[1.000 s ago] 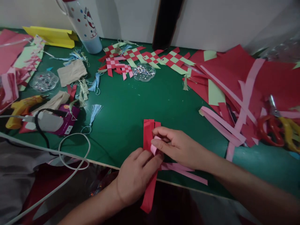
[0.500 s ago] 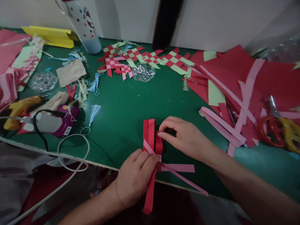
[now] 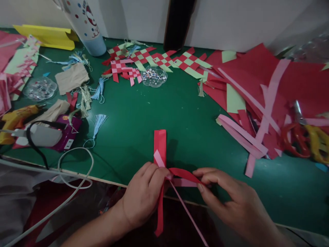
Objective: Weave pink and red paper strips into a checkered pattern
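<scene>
Paper strips, red and pink, meet beneath the clamping left hand at lower centre of frame, the right hand pinching one red strip; judged light, flexible and easily creased, best gripped flat where they meet.

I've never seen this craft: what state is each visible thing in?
Left hand: holding paper strips
Right hand: pinching the red strip
Red strip: bowed
Bottle: standing
Yellow paper: folded
Glue gun: lying down
Scissors: lying, opening unclear
Woven pieces: interlaced, lying
Central dish: holding small pieces
Lone tassel: lying
</scene>
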Tool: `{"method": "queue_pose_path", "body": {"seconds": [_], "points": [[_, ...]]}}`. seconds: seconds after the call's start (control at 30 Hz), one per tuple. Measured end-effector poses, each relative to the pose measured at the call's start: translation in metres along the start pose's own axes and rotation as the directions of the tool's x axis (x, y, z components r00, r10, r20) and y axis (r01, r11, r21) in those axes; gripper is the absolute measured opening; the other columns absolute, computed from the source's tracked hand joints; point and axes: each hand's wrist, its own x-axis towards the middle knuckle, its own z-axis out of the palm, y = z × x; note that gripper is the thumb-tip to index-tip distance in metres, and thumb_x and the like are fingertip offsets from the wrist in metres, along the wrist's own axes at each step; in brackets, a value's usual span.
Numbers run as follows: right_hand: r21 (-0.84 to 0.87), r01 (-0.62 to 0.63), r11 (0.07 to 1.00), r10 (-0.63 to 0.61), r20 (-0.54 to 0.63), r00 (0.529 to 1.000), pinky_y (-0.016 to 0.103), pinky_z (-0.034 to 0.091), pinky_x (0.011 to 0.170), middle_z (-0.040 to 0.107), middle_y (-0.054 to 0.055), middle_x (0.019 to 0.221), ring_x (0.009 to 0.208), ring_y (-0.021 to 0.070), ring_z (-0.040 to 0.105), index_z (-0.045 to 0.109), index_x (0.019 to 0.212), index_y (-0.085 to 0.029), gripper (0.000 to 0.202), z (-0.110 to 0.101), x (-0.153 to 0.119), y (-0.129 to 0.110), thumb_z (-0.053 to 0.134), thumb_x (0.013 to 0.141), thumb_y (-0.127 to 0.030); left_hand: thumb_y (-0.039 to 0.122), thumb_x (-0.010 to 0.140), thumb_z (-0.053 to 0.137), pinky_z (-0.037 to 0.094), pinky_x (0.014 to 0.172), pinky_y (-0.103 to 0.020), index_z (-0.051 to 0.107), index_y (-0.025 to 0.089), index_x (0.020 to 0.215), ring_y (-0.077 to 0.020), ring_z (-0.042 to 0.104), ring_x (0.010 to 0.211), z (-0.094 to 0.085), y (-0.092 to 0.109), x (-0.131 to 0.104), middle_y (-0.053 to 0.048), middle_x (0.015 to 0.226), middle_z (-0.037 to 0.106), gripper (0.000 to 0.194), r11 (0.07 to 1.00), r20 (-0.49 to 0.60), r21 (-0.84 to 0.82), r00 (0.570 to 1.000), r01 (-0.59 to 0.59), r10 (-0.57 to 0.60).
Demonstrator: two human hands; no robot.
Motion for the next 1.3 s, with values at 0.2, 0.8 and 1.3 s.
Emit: {"method": "queue_pose_path", "body": {"seconds": [0.2,0.8,1.3], "points": [[-0.092,0.016,0.996,-0.024,-0.089,0.996,0.029,0.058,0.073,0.073,0.003,0.095,0.084,0.0182,0.072,0.056,0.083,-0.026,0.008,0.006,-0.011,0.005,0.053,0.087,-0.019,0.014,0.095,0.047,0.05,0.065,-0.031,0.057,0.016,0.098,-0.0189,0.055,0.073,0.0,0.0,0.0,-0.005,0.083,0.061,0.011,0.999,-0.024,0.048,1.0,0.018,-0.017],[0.067,-0.202,0.977,0.195,0.1,0.976,0.029,0.057,0.066,0.073,0.007,0.101,0.075,0.017,0.071,0.053,0.125,-0.022,0.036,0.015,0.05,-0.02,0.051,0.09,-0.034,0.013,0.094,0.048,0.048,0.061,-0.029,0.055,0.016,0.095,-0.0184,0.054,0.071,0.002,-0.001,0.001,-0.004,0.078,0.059,0.008,0.996,-0.07,0.086,0.997,-0.038,0.044],[-0.006,-0.171,0.985,0.17,-0.059,0.984,0.03,0.056,0.064,0.07,0.002,0.083,0.065,0.016,0.066,0.024,0.149,-0.022,0.067,0.032,0.017,-0.021,0.054,0.09,-0.025,0.01,0.097,0.039,0.049,0.06,-0.03,0.053,0.016,0.092,-0.0176,0.054,0.067,0.002,0.0,0.002,-0.003,0.076,0.059,0.016,0.995,-0.082,0.09,0.995,-0.044,0.052]]}}
